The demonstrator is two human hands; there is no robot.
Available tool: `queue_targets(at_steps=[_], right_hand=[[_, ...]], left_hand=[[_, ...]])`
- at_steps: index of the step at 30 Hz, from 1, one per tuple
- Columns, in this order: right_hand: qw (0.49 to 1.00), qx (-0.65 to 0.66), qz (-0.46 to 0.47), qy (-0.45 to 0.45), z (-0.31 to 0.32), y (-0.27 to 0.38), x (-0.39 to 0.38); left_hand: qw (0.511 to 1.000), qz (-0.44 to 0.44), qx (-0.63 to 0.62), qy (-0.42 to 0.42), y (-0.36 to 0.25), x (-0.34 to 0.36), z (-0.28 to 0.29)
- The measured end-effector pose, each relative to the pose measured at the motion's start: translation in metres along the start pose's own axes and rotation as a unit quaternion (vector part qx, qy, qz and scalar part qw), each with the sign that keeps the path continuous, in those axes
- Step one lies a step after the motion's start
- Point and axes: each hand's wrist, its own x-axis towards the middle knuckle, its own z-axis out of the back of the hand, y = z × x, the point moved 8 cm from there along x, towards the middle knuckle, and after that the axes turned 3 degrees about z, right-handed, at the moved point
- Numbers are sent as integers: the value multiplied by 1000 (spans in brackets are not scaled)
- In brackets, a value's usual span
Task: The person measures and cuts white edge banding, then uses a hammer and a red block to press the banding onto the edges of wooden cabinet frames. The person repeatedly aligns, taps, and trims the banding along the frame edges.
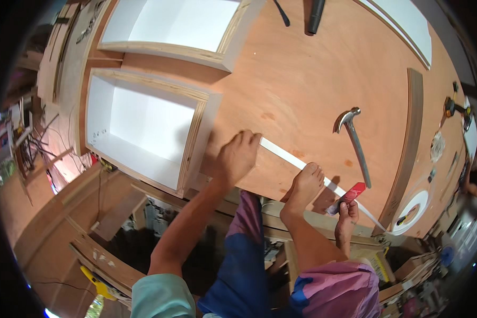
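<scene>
The broad plywood surface (281, 90) carries everything in use. Largest on it are two white-lined open boxes, a near box (143, 83) and a far box (164, 51), their rims showing bare layered wood with no strip on the edges in view. A long board (412, 143) lies toward the right. The white strip (283, 152) runs under the person's bare foot (306, 185) and on to a coil (421, 199) at the lower right. A hammer (358, 151) rests just beyond, untouched.

The left hand (237, 159) curls at the strip's free end; whether its grip pinches or merely presses, I cannot tell. The right hand (347, 217) has its grip closed around a red tube (353, 193), if tube it is.

The work looks early: a length lies pulled out straight, the remainder is coiled, and no part appears fastened down.
</scene>
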Motion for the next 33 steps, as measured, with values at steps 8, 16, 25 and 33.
queue_targets(at_steps=[8,16,25,33], right_hand=[[992,-42,57,100,-45,74,25],[986,0,72,151,-96,91,31],[930,-43,135,338,-241,162,73],[721,-220,397,523,-316,178,53]], left_hand=[[993,-48,94,-47,-78,-35,-44],[998,3,52,-24,-74,-18,-47],[995,31,48,-87,-82,-31,-58],[990,118,-32,-71,-80,-39,-62]])
